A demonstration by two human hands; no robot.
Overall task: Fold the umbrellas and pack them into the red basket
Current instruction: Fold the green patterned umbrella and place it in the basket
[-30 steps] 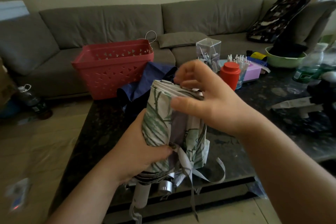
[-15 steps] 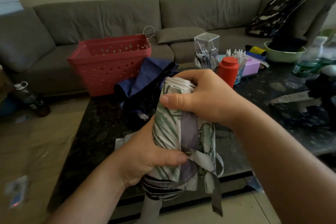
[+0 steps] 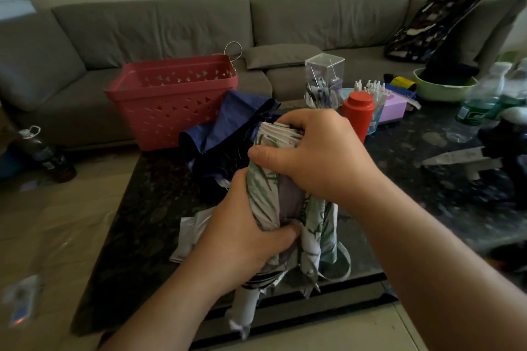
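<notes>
So, left to right with the red basket (image 3: 174, 100) as our reference: it sits at the far left corner of the dark table (image 3: 137, 225), looks empty from here, and the blue umbrella (image 3: 228, 134) lies slumped just to its right, canopy loose and not yet folded. Nearer to us than the basket and further right, we hold the leaf-print umbrella (image 3: 262, 194) above the table, roughly upright. Our left hand (image 3: 242, 239) wraps the lower canopy, fingers curled round the far side, thumb pressed across the front over the gathered pleats. Our right hand (image 3: 316, 157) caps the top end, fingers curled tight over the bunched fabric edges, thumb laid flat on the near side. Neither hand shows any gap; both clamp cloth. Handling guess: light, stiff along the shaft, soft and slick in the fabric, so pleats will likely spring loose if either grip eases. Best hold is around the mid canopy, squeezing onto the ribs. The tie strap (image 3: 339, 265) dangles free below, right of the left hand; handle (image 3: 242, 310) hangs lowest.
</notes>
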